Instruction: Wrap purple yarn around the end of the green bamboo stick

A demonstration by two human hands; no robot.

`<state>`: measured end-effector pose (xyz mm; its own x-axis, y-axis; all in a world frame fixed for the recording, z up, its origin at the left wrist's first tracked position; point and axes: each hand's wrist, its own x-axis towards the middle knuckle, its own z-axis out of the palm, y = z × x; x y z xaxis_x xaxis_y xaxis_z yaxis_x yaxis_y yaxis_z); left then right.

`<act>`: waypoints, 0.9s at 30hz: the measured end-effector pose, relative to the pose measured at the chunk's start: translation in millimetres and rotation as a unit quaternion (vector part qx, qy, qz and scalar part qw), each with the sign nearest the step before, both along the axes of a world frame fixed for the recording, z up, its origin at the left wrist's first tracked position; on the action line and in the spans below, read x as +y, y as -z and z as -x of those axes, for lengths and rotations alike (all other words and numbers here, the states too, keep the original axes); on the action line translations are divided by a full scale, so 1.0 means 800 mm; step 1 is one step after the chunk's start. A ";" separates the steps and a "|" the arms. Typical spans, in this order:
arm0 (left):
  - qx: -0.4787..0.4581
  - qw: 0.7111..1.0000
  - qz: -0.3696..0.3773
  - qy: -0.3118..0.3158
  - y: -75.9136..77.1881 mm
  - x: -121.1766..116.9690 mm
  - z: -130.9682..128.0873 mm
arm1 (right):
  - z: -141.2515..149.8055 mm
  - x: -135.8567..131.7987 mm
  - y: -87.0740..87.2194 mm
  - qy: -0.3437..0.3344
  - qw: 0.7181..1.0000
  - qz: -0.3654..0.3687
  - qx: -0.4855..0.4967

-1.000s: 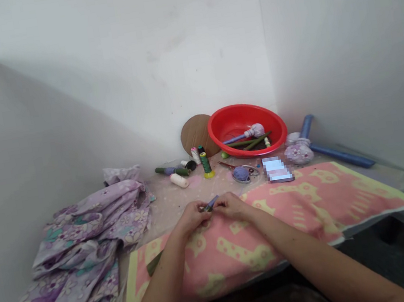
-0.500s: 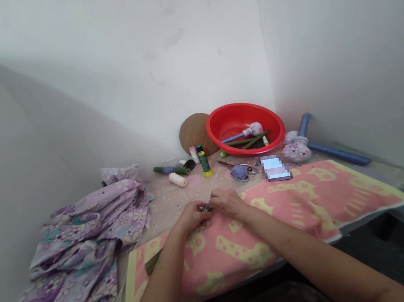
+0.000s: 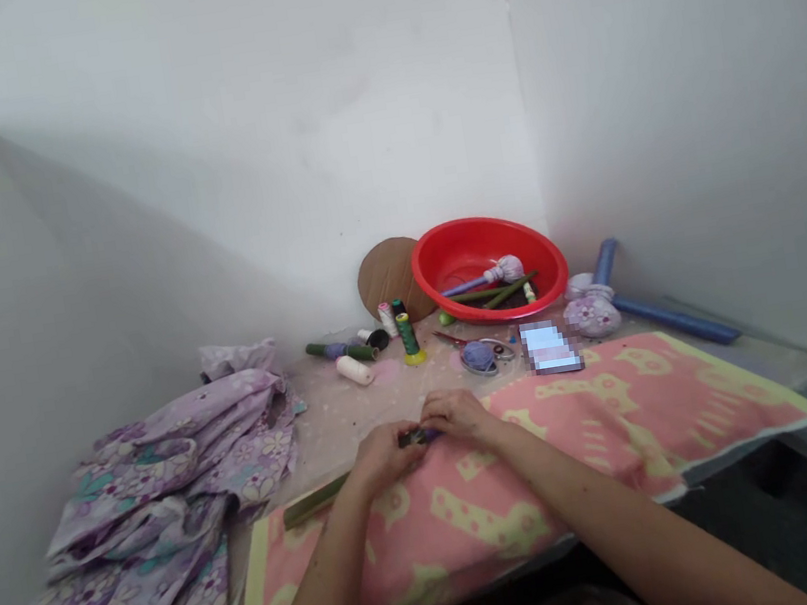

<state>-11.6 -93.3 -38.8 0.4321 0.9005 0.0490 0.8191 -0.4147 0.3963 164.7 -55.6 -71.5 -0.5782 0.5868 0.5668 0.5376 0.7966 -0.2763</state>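
A long green stalk [image 3: 312,504] slants across the pink and yellow towel [image 3: 497,521], its left end sticking out beyond my left wrist. My left hand [image 3: 390,454] is closed around the stalk. At its right part, a band of purple yarn [image 3: 430,434] shows between my hands. My right hand [image 3: 457,414] pinches there, fingers bent over the wrapped part. The fingers hide most of that end. Beyond my hands lie a ball of purple yarn [image 3: 478,357] and scissors [image 3: 501,348], and a white thread spool [image 3: 354,370].
A red basin [image 3: 557,269] with stalks and a cloth-headed stick leans at the back wall beside a round cardboard piece [image 3: 388,269]. A phone [image 3: 551,349] and cloth-headed purple sticks [image 3: 679,317] lie right. Floral cloth [image 3: 172,479] heaps left; a green spool [image 3: 407,337] stands behind.
The stalk has swung to a flatter angle, and more of its left end shows. My left hand has turned over it, and purple yarn now shows between my hands. The view has tilted slightly.
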 end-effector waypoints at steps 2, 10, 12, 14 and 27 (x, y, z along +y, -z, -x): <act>0.016 1.000 -0.014 -0.010 0.002 -0.002 0.001 | 0.001 0.002 -0.002 -0.001 1.000 0.015 -0.003; 0.027 0.999 -0.032 -0.021 0.001 -0.011 -0.002 | 0.003 0.002 -0.012 0.007 0.997 0.074 -0.007; 0.028 0.999 -0.033 -0.017 -0.001 -0.013 -0.003 | 0.002 0.004 -0.012 -0.005 0.995 0.102 0.005; 0.023 0.999 -0.030 -0.007 -0.003 -0.015 -0.003 | 0.001 0.008 -0.009 -0.020 0.990 0.135 0.027; -0.010 0.998 -0.054 0.020 -0.005 -0.027 -0.006 | -0.003 0.012 0.003 -0.118 0.907 0.367 0.167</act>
<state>-7.0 -115.1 -34.7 0.4648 0.8720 0.1539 0.7935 -0.4873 0.3647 166.8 -45.8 -73.6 -0.6049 0.7591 0.2407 0.1635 0.4142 -0.8954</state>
